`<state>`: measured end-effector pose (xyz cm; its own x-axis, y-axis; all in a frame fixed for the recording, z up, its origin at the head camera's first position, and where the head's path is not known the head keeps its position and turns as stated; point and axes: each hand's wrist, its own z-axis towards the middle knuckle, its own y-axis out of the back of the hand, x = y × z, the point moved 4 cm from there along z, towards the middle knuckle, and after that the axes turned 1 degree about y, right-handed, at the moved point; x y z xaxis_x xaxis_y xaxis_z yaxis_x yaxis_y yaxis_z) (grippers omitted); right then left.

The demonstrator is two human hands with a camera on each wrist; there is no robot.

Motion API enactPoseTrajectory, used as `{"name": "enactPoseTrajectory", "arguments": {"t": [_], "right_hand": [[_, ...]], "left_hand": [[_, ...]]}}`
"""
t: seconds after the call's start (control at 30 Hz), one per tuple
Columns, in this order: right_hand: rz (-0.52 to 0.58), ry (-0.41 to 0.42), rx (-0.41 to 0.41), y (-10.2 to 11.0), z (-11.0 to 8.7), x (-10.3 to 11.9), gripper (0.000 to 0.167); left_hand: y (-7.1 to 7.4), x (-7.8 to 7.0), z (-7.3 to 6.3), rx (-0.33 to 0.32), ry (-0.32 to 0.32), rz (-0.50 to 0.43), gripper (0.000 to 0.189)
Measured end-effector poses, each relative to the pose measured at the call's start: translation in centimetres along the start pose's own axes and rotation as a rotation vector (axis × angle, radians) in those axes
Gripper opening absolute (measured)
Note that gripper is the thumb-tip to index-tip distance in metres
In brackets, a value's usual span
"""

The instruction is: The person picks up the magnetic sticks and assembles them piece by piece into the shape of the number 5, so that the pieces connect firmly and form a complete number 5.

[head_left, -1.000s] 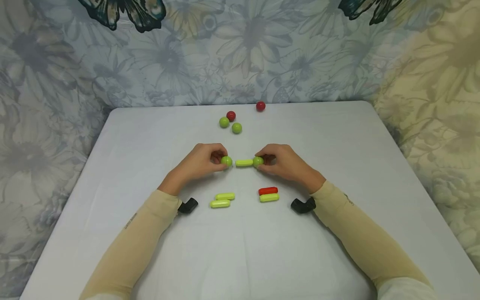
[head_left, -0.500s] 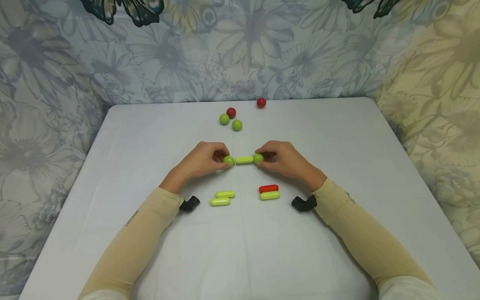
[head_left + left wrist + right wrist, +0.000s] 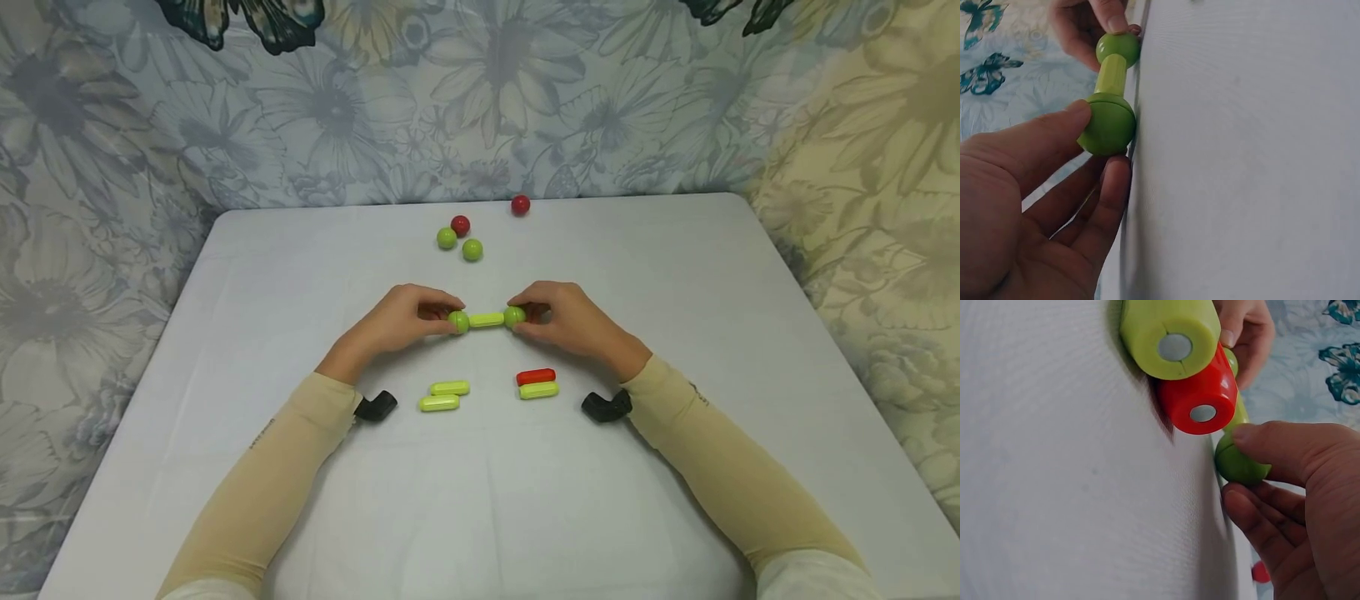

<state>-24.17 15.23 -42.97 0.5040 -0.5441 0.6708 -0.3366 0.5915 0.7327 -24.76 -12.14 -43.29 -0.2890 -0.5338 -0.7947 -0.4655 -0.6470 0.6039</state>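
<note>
Partly covered, one green ball point(image 3: 1107, 128) pinched in my left hand point(image 3: 401, 321), second ball point(image 3: 1241, 465) pinched in my right hand point(image 3: 566, 321), yellow-green rod point(image 3: 486, 320) touching both, butterflies point(image 3: 281, 25) cut off above.

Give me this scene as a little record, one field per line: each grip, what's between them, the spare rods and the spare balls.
Left grip: pinching a green ball
Right grip: pinching another green ball
Between: yellow-green middle rod, an end against each ball
Spare rods, left: two yellow-green rods
Spare rods, right: red rod beside a matching yellow-green one
Spare balls: two green, two red, beyond the hands
</note>
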Motion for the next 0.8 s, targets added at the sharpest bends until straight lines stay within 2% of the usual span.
{"name": "enactPoseTrajectory", "arguments": {"t": [0.23,0.33,0.47,0.53,0.6,0.7,0.8], "right_hand": [[-0.004,-0.027,0.017,0.1,0.0,0.0,0.041],[-0.030,-0.048,0.003,1.2,-0.4,0.3,0.041],[-0.051,-0.054,-0.010,2.9,-1.5,1.1,0.032],[-0.045,-0.056,0.038,3.3,-2.2,1.6,0.028],[-0.024,-0.057,0.121,3.2,-3.0,2.0,0.027],[0.019,-0.044,0.257,2.8,-4.1,2.4,0.032],[0.057,-0.012,0.343,2.4,-4.5,2.8,0.039]], "left_hand": [[0.0,1.4,0.0,0.016,-0.010,-0.113,0.033],[0.0,1.5,0.1,0.005,-0.016,-0.120,0.032],[0.2,1.4,0.3,0.005,-0.021,-0.113,0.031],[0.4,1.3,0.6,0.010,-0.022,-0.108,0.031],[0.5,1.2,0.8,0.013,-0.022,-0.104,0.030],[0.9,1.3,1.2,0.012,-0.012,-0.094,0.029],[1.3,1.4,1.4,0.014,0.001,-0.095,0.028]]}}
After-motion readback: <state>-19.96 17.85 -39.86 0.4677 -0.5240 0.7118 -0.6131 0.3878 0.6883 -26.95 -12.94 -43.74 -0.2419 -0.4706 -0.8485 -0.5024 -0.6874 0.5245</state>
